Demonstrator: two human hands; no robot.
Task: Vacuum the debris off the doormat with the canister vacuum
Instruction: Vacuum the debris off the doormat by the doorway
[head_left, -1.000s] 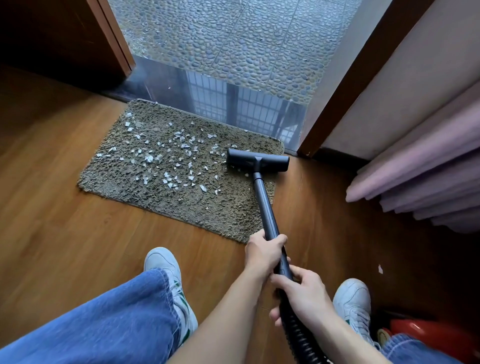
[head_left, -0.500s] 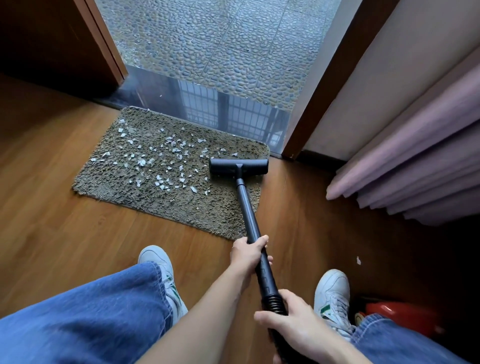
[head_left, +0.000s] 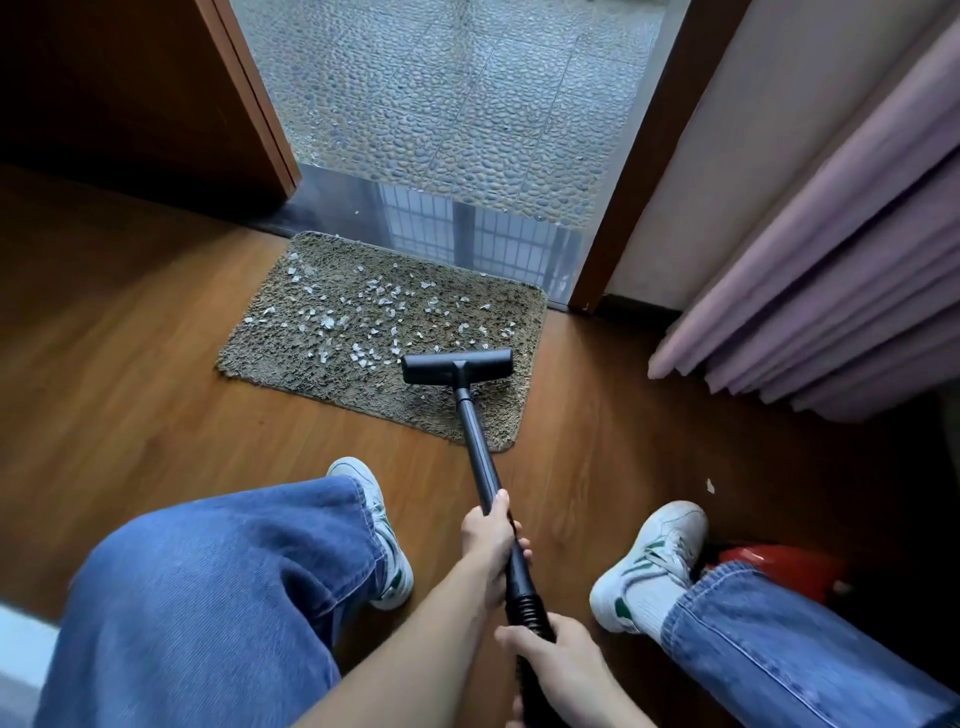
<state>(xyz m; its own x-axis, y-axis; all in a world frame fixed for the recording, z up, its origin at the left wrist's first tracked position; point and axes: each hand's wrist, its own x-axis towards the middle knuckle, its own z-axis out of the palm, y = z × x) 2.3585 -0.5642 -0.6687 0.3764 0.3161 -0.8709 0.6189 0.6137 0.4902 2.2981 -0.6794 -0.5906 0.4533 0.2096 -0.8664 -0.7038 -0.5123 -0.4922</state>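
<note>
Loose blue jeans (head_left: 208, 597) and white sneakers (head_left: 660, 540) are worn.
The denim is cut wide at the leg; the lace-up sneakers are marked with green stripes, a white sock (head_left: 655, 605) is seen at the right ankle, and the forearms are left uncovered down to the left hand (head_left: 491, 540) and right hand (head_left: 558, 662).

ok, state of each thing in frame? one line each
doormat: flat on floor, littered
debris: white flakes scattered on the doormat
nozzle: down on the doormat's near right part
left hand: grips the wand
right hand: grips the hose
canister: red, mostly hidden behind a leg
</note>
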